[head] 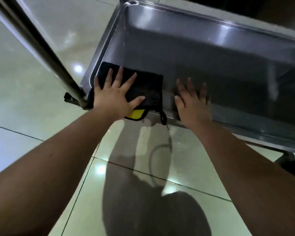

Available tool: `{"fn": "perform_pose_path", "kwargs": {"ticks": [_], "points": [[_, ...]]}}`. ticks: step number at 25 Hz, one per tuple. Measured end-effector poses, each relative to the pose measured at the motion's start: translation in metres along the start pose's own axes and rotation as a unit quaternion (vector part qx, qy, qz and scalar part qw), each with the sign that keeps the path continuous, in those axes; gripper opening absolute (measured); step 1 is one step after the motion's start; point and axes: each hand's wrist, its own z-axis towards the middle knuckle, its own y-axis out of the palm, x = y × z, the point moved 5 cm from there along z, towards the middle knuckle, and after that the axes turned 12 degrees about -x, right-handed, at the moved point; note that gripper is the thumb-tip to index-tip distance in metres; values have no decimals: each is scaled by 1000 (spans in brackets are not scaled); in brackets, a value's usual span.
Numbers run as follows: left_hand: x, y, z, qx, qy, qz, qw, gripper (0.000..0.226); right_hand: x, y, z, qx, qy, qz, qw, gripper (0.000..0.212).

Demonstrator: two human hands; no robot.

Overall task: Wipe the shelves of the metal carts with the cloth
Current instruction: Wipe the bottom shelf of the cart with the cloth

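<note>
As I look down over the tiled floor (32,150), the metal cart's shelf (194,53) spreads before me, a shallow steel tray with a raised rim, and an upright post (41,48) rises from its near-left corner. My left grip (114,97) lies flat with fingers spread, pressing the dark cloth (148,87) onto the shelf at that corner. My right grip (192,104) is open too, palm down on bare steel just beside the cloth, at the near edge. The cloth's yellow underside (136,114) and hanging loop (163,118) spill over that edge. I judge this shelf's wiping to be early: the far and right stretches remain, though I cannot tell clean steel from dirty.
</note>
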Motion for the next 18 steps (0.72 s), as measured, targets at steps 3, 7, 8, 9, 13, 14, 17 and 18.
{"fn": "perform_pose_path", "kwargs": {"ticks": [3, 7, 8, 9, 13, 14, 17, 18], "points": [[-14, 6, -5, -1, -13, 7, 1000, 79, -11, 12, 3, -20, 27, -78, 996, 55], [-3, -9, 33, -12, -13, -5, 1000, 79, -8, 15, 4, -13, 38, -83, 996, 55], [-2, -17, 51, -13, -4, 1, 1000, 78, -9, 14, 3, -12, 39, -88, 995, 55], [0, -26, 69, -11, 9, 5, 1000, 78, -10, 14, 3, -12, 42, -93, 995, 55], [4, -59, 138, 4, 42, 10, 999, 78, -11, 10, 3, 1, 47, -94, 994, 55], [3, -64, 148, -5, 35, 3, 999, 78, -12, 10, 3, 2, 44, -92, 995, 54], [3, -72, 153, -21, 23, -3, 1000, 80, -10, 9, 2, 3, 48, -79, 996, 53], [1, -71, 143, -24, 28, -2, 999, 80, -10, 11, 2, -1, 49, -74, 996, 53]]}}
